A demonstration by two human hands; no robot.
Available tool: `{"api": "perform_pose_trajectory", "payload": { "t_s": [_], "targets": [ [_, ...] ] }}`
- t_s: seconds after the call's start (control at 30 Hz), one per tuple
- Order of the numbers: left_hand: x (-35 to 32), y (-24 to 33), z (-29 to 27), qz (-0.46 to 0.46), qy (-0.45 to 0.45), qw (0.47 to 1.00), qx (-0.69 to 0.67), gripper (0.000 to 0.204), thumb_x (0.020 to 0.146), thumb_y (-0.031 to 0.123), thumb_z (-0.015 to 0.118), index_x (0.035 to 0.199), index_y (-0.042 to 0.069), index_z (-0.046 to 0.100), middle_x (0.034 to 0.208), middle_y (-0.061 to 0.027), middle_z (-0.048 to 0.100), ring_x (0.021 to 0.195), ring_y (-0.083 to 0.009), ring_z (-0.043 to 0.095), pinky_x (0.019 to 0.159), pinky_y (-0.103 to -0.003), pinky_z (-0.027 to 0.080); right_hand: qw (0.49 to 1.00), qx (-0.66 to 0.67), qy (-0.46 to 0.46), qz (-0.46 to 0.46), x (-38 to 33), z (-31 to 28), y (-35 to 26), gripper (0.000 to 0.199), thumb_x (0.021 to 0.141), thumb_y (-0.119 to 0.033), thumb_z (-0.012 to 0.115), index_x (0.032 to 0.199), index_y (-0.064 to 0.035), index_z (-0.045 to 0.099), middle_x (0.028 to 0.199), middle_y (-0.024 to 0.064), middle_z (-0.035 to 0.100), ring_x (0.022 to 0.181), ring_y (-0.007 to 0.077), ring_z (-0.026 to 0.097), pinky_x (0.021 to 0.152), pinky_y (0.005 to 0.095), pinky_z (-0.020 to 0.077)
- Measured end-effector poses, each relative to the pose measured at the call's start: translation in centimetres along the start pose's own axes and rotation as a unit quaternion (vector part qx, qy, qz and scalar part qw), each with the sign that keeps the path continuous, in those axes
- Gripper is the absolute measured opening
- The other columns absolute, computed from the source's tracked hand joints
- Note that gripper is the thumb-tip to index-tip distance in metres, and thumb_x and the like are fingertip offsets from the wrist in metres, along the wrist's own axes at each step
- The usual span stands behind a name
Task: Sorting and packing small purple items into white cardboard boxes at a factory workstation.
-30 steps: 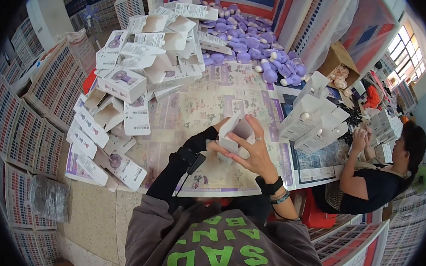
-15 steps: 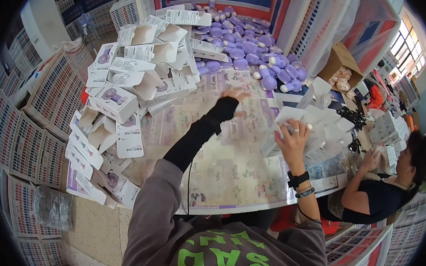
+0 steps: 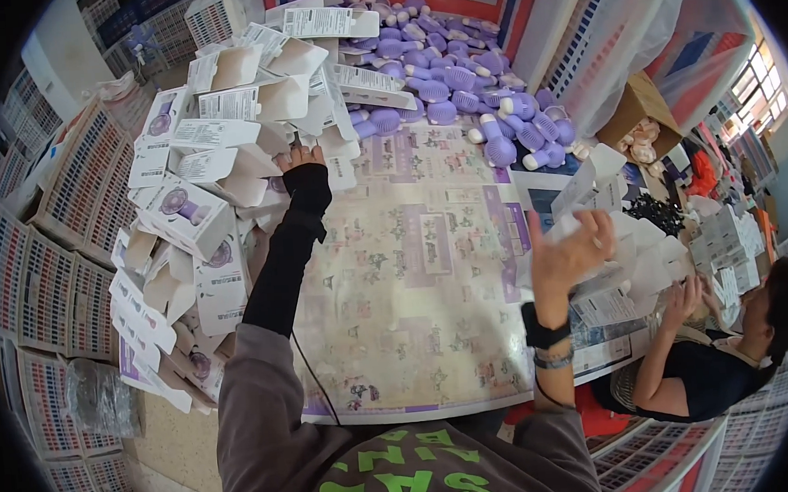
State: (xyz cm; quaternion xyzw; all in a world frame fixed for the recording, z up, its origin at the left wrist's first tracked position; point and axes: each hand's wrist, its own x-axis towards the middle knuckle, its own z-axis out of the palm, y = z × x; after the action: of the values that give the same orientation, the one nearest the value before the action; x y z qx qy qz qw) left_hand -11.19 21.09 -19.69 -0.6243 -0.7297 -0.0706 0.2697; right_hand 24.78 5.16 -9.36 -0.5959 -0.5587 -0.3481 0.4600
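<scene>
My left hand [image 3: 302, 156], in a black sleeve, reaches into the heap of white printed boxes [image 3: 210, 162] on the left. Its fingers are apart and rest against a box there; the palm is hidden. Raised over the table's right side, my right hand [image 3: 578, 245] has bent, parted fingers, slightly blurred, and no object shows in it. Beside and beneath it stand several white open-flapped boxes [image 3: 633, 240]. Purple handheld fans [image 3: 456, 78] with white ends lie piled at the back of the table.
The patterned tabletop [image 3: 405, 281] lies between my arms. At the right, a person [image 3: 716, 344] works with white cartons. A brown cardboard box [image 3: 639, 114] and black cables [image 3: 654, 217] are at the back right. Stacked crates [image 3: 28, 241] line the left.
My left hand has moved left from above the table's middle to the box heap. My right hand has lifted off the white boxes and shifted right. The view has shifted slightly.
</scene>
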Motion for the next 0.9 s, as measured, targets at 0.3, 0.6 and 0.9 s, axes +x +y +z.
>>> {"api": "perform_pose_trajectory", "payload": {
  "t_s": [0.3, 0.6, 0.9],
  "targets": [
    [-6.3, 3.3, -13.0, 0.315, -0.108, 0.614, -0.716, 0.08, 0.055, 0.034, 0.082, 0.121, 0.006, 0.046, 0.117, -0.0093, 0.049, 0.113, -0.0227, 0.046, 0.1, -0.034, 0.033, 0.917, -0.082, -0.383, 0.074, -3.1, 29.4, 5.1, 0.088, 0.071, -0.044, 0.068, 0.137, -0.0021, 0.028, 0.118, 0.023, 0.052, 0.109, 0.0394, 0.05, 0.085, 0.055, 0.0389],
    [-15.2, 1.8, -16.5, 0.189, -0.502, 0.352, -0.767, 0.071, 0.078, 0.013, 0.068, 0.139, 0.005, 0.034, 0.133, -0.0082, 0.046, 0.125, -0.0171, 0.038, 0.104, -0.033, 0.028, 0.814, -0.007, -0.58, -0.017, -1.1, 26.6, 3.9, 0.07, 0.065, -0.026, 0.069, 0.124, -0.0034, 0.04, 0.106, 0.0227, 0.06, 0.1, 0.0361, 0.06, 0.083, 0.0473, 0.0471],
    [-18.7, 3.3, -15.9, 0.201, -0.203, 0.537, -0.793, 0.104, 0.067, 0.016, 0.078, 0.145, 0.011, 0.01, 0.141, -0.0163, 0.03, 0.13, -0.0297, 0.034, 0.103, -0.042, 0.033, 0.544, 0.751, -0.288, 0.24, 6.4, -6.2, -5.3, 0.065, 0.084, -0.012, 0.055, 0.137, -0.0103, 0.018, 0.096, 0.0213, 0.059, 0.084, 0.029, 0.061, 0.076, 0.0382, 0.0481]
  ]
}}
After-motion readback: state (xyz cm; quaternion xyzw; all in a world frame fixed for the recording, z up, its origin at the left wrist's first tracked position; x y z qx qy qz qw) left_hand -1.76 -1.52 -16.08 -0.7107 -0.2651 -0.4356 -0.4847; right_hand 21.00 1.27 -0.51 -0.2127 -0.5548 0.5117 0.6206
